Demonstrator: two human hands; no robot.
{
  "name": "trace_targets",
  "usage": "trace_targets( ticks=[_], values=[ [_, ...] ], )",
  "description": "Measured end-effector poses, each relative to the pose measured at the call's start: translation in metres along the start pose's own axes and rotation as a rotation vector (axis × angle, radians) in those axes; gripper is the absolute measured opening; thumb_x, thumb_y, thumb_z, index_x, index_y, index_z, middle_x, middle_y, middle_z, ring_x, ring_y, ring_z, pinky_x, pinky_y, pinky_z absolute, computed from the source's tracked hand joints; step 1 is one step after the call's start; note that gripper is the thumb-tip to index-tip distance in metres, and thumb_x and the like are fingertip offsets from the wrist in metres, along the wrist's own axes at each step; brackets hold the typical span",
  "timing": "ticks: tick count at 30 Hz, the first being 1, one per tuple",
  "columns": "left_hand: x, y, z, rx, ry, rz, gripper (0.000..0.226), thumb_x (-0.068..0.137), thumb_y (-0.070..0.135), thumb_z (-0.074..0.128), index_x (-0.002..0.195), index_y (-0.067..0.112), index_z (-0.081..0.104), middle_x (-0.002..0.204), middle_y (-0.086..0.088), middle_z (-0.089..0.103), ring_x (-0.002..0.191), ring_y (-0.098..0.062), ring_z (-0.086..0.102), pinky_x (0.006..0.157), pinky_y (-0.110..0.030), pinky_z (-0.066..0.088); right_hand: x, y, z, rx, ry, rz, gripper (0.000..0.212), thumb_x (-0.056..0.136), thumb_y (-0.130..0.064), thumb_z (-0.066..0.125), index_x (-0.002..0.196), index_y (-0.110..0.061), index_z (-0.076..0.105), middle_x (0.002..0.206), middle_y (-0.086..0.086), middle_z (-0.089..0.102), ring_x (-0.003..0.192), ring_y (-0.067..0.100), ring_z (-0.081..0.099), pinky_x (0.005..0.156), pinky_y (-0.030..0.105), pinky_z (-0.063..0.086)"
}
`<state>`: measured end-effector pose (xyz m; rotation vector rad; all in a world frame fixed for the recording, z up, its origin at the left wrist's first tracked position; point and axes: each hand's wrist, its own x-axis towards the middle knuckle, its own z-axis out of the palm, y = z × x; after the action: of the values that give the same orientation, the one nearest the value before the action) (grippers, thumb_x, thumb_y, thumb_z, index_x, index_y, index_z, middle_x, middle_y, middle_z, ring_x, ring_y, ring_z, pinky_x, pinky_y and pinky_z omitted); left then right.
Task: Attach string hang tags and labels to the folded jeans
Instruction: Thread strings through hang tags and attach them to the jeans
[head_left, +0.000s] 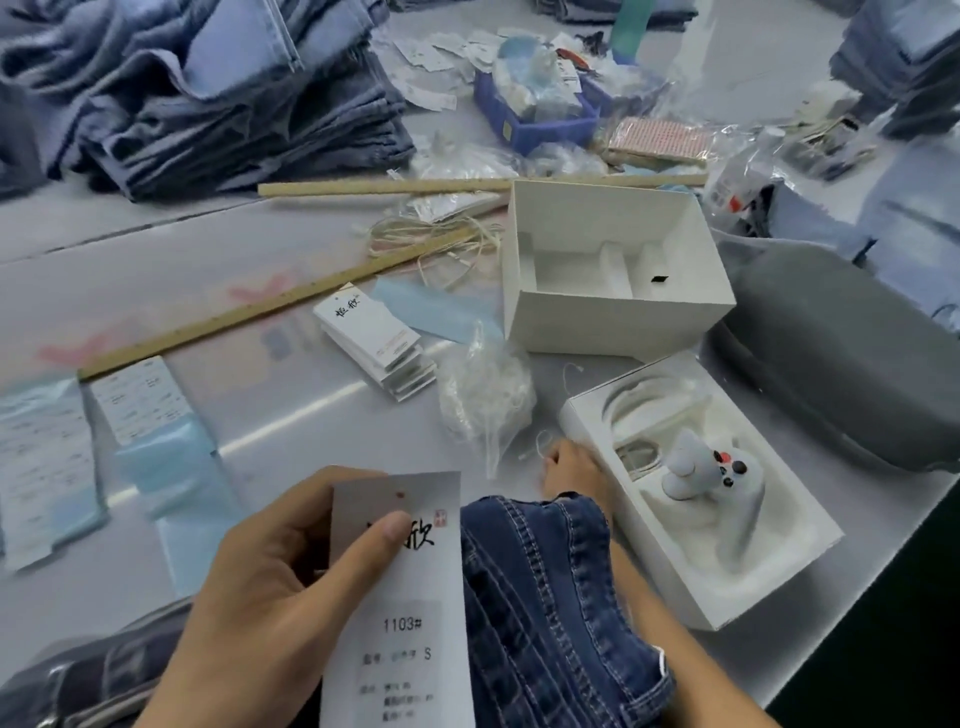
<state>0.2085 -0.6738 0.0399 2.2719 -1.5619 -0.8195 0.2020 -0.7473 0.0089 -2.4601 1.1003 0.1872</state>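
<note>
The left hand (270, 582) pinched the hang tag (400, 597) upright over the dark jeans (545, 587) at the near desk (311, 322) edge. The right hand (571, 467) reached for a loose string (543, 441), fingers curled; grip unclear. Best to thread the tag's hole first.

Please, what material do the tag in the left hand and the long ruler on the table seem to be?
The tag looks like stiff matte white card: it stays flat and carries printed text. The ruler seems to be pale unpainted wood, with tick marks along one edge; the blur leaves this uncertain.
</note>
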Motion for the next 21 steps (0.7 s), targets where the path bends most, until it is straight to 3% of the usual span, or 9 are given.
trace_targets(
  ticks=[2, 3, 6, 9, 11, 13, 16, 19, 21],
  values=[
    [-0.075, -0.008, -0.037, -0.005, 0.025, 0.011, 0.029, 0.106, 0.009, 0.05, 0.132, 0.021, 0.058, 0.112, 0.002, 0.064, 0.096, -0.011, 0.061, 0.071, -0.02, 0.043, -0.003, 0.003, -0.009, 0.034, -0.003, 0.02, 0.003, 0.1, -0.017, 0.05, 0.098, -0.018, 0.053, 0.106, 0.008, 0.062, 0.097, 0.029, 0.06, 0.077, 0.034, 0.044],
    [-0.145, -0.007, -0.063, -0.339, 0.146, -0.099, 0.023, 0.104, 0.017, 0.058, 0.126, 0.024, 0.065, 0.1, 0.002, 0.068, 0.083, -0.011, 0.065, 0.061, -0.018, 0.046, -0.007, 0.005, -0.014, 0.087, 0.003, 0.014, 0.003, 0.1, -0.015, 0.051, 0.098, -0.016, 0.053, 0.101, 0.009, 0.063, 0.095, 0.029, 0.061, 0.077, 0.035, 0.046],
    [-0.251, 0.008, -0.139, -1.052, 0.772, -0.229, 0.018, 0.091, 0.041, 0.075, 0.104, 0.028, 0.074, 0.09, -0.006, 0.077, 0.075, -0.02, 0.075, 0.057, -0.024, 0.058, -0.034, -0.001, -0.042, 0.605, -0.01, -0.034, 0.016, 0.099, -0.003, 0.055, 0.091, -0.016, 0.059, 0.081, 0.005, 0.06, 0.076, 0.023, 0.057, 0.065, 0.024, 0.048],
    [-0.265, 0.012, -0.15, -1.086, 0.755, -0.156, 0.012, 0.086, 0.035, 0.07, 0.091, 0.026, 0.075, 0.087, -0.009, 0.076, 0.075, -0.026, 0.075, 0.059, -0.034, 0.062, -0.072, -0.019, -0.093, 1.13, -0.028, -0.041, 0.029, 0.098, 0.003, 0.056, 0.089, -0.017, 0.074, 0.081, 0.005, 0.068, 0.072, 0.018, 0.059, 0.061, 0.021, 0.052],
    [-0.261, 0.014, -0.148, -1.06, 0.781, -0.173, 0.015, 0.09, 0.035, 0.065, 0.088, 0.022, 0.073, 0.085, -0.011, 0.075, 0.074, -0.03, 0.074, 0.061, -0.037, 0.059, -0.102, -0.033, -0.128, 1.229, -0.016, -0.184, 0.025, 0.097, 0.003, 0.058, 0.099, -0.015, 0.076, 0.095, 0.008, 0.075, 0.085, 0.02, 0.069, 0.068, 0.026, 0.058],
    [-0.263, 0.012, -0.146, -1.053, 0.809, -0.193, 0.022, 0.093, 0.037, 0.062, 0.088, 0.018, 0.071, 0.085, -0.015, 0.073, 0.077, -0.036, 0.071, 0.063, -0.046, 0.057, -0.138, -0.045, -0.159, 1.163, 0.035, -0.36, 0.021, 0.093, -0.002, 0.066, 0.104, -0.016, 0.077, 0.1, 0.009, 0.077, 0.092, 0.02, 0.074, 0.07, 0.032, 0.062],
    [-0.269, 0.014, -0.149, -1.041, 0.833, -0.202, 0.025, 0.093, 0.039, 0.062, 0.089, 0.016, 0.072, 0.085, -0.012, 0.074, 0.079, -0.035, 0.071, 0.068, -0.054, 0.056, -0.184, -0.064, -0.196, 0.965, 0.138, -0.544, 0.016, 0.083, -0.011, 0.076, 0.095, -0.021, 0.08, 0.081, 0.009, 0.076, 0.068, 0.025, 0.075, 0.062, 0.036, 0.063],
    [-0.273, 0.018, -0.15, -0.997, 0.864, -0.181, 0.013, 0.095, 0.026, 0.067, 0.089, 0.019, 0.077, 0.085, -0.003, 0.076, 0.079, -0.02, 0.074, 0.067, -0.038, 0.058, -0.216, -0.086, -0.216, 0.71, 0.24, -0.775, 0.008, 0.087, -0.013, 0.073, 0.093, -0.015, 0.077, 0.093, -0.002, 0.068, 0.066, 0.019, 0.068, 0.055, 0.027, 0.059],
    [-0.283, 0.025, -0.151, -0.982, 0.875, -0.172, 0.01, 0.095, 0.018, 0.07, 0.09, 0.022, 0.078, 0.087, 0.002, 0.077, 0.081, -0.015, 0.075, 0.069, -0.031, 0.059, -0.233, -0.101, -0.222, 0.481, 0.378, -0.89, 0.007, 0.092, -0.017, 0.07, 0.094, -0.011, 0.073, 0.104, -0.004, 0.057, 0.084, 0.014, 0.062, 0.072, 0.019, 0.055]
  ],
)
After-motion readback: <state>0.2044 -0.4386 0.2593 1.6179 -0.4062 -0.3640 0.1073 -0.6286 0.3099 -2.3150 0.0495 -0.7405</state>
